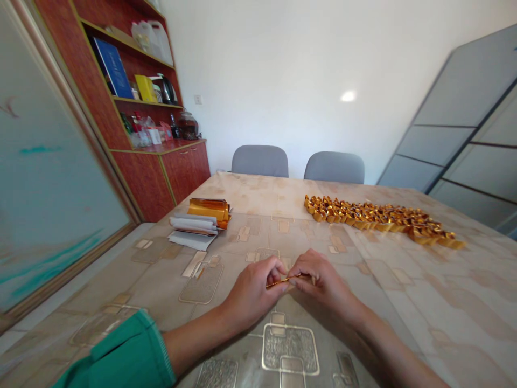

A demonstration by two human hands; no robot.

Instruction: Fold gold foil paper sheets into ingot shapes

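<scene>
A narrow strip of gold foil paper (286, 280) is pinched between my two hands, low over the table near its middle. My left hand (260, 280) grips the strip's left part between thumb and fingers. On the other end, my right hand (317, 272) holds it the same way, close beside the left. The fingers cover much of the strip, so its full shape is hidden. At the left lies a stack of gold foil sheets (208, 210) with grey-white paper sheets (194, 229) in front. Many folded gold foil pieces (371, 215) sit in rows at the back right.
The table (250, 199) has a patterned, glossy cover. Two grey chairs (260, 160) stand at its far edge, against a white wall. A red-brown cabinet (161, 172) with shelves of household items rises at the left. Grey panels (440, 124) lean into view at the right.
</scene>
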